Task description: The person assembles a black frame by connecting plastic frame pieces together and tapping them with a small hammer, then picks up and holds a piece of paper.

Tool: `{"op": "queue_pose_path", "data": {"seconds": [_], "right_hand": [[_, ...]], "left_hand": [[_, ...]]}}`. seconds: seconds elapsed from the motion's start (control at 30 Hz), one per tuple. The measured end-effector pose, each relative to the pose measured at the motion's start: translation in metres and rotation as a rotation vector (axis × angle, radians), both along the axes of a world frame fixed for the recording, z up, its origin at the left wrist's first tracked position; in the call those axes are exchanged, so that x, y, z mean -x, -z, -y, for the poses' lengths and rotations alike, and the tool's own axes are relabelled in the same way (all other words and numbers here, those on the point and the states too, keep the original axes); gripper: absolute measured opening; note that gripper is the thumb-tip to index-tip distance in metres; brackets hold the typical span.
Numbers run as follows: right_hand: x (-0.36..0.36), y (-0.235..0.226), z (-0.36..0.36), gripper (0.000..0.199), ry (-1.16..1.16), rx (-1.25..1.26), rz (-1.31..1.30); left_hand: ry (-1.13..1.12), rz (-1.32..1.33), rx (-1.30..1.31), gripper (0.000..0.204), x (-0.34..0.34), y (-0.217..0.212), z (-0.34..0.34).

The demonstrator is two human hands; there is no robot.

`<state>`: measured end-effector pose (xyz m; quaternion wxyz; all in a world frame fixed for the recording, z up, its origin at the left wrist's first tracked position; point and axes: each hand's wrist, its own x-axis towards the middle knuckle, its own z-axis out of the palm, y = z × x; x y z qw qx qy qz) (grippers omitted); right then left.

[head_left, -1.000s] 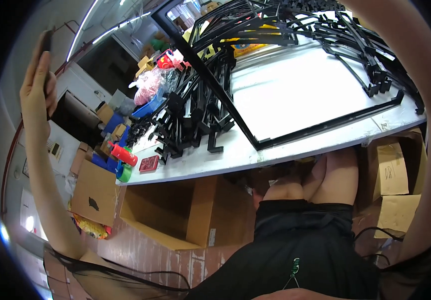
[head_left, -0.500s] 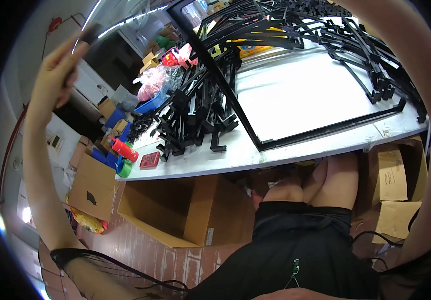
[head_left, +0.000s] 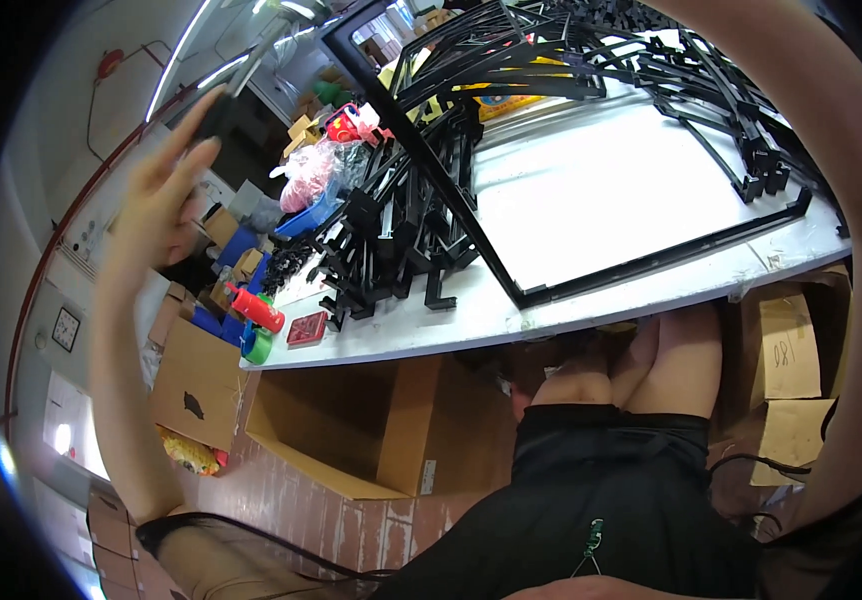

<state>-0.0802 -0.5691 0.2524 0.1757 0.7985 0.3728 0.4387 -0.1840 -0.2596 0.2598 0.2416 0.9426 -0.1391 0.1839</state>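
Observation:
My left hand (head_left: 173, 190) is raised at the upper left, its fingers closed round the black grip of what looks like a hammer (head_left: 243, 78). The tool's metal shaft points up and right, and its grey head shows only in part near the top edge. My right forearm (head_left: 851, 150) arches up the right side and leaves over the top, so the right hand is out of sight. Between the arms stands a black rectangular frame (head_left: 435, 172), one corner resting near the table's front edge. Its upper left corner rises toward the tool, apart from my left hand.
The white table (head_left: 391, 340) bears heaps of black frame parts (head_left: 391, 235), with more black frames (head_left: 741, 120) at the right. A red bottle (head_left: 257, 308), a green tape roll (head_left: 257, 346) and a small red box (head_left: 307, 329) sit front left. Open cardboard boxes (head_left: 351, 420) stand below.
My left hand has moved to the right and slightly lower, and more of the tool's shaft shows. The view has shifted a little. The black frame stays in nearly the same place.

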Motion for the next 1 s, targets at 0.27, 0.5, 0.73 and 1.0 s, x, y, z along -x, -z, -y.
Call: {"op": "queue_pose_path", "data": {"seconds": [0.27,0.5,0.73,1.0], "right_hand": [[0.013,0.006,-0.005,0.037,-0.061,-0.031,-0.015],[-0.041,0.005,0.017,0.031,-0.228,0.027,0.158],[-0.017,-0.004,-0.007,0.033,-0.24,-0.03,0.043],[0.033,-0.012,-0.023,0.036,0.022,-0.101,-0.293]], "left_hand": [[-0.045,0.02,0.266,0.043,-0.033,0.052,-0.04],[0.074,-0.439,0.245,0.043,-0.084,0.221,-0.027],[0.208,0.186,0.579,0.041,-0.091,0.167,-0.048],[0.149,0.7,0.327,0.043,-0.025,0.012,-0.049]]}}
